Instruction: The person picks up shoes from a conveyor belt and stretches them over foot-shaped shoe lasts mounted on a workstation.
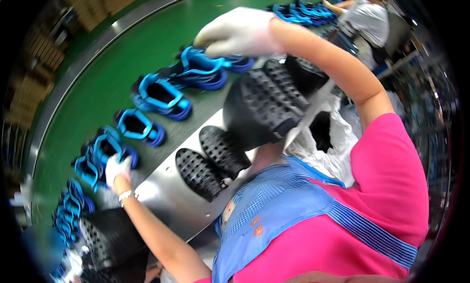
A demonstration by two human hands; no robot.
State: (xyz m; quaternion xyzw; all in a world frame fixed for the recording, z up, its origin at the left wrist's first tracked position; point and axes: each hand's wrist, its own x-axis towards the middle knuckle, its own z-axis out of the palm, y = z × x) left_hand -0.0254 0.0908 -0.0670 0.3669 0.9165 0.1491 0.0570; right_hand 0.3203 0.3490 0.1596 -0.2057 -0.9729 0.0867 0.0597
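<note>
My left hand point(119, 171), in a white glove, has its fingers closed at the edge of a black-and-blue shoe point(106, 148) at the left. Over on the far side, my right hand point(240, 33), gloved too and slightly blurred, is curled at the top of another black-and-blue shoe point(203, 70); its fingertips partly cover the collar. Between the hands, a shoe with a bright blue collar point(159, 94) and a smaller-looking shoe point(137, 126) stand upright, openings facing up, untouched.
Black studded pads point(198, 172) sit on a metal ledge point(169, 204) before me, beside a large black studded block point(264, 106). Another black block point(115, 236) is at lower left. More shoes line the green surface point(112, 62). A person point(367, 21) works at upper right.
</note>
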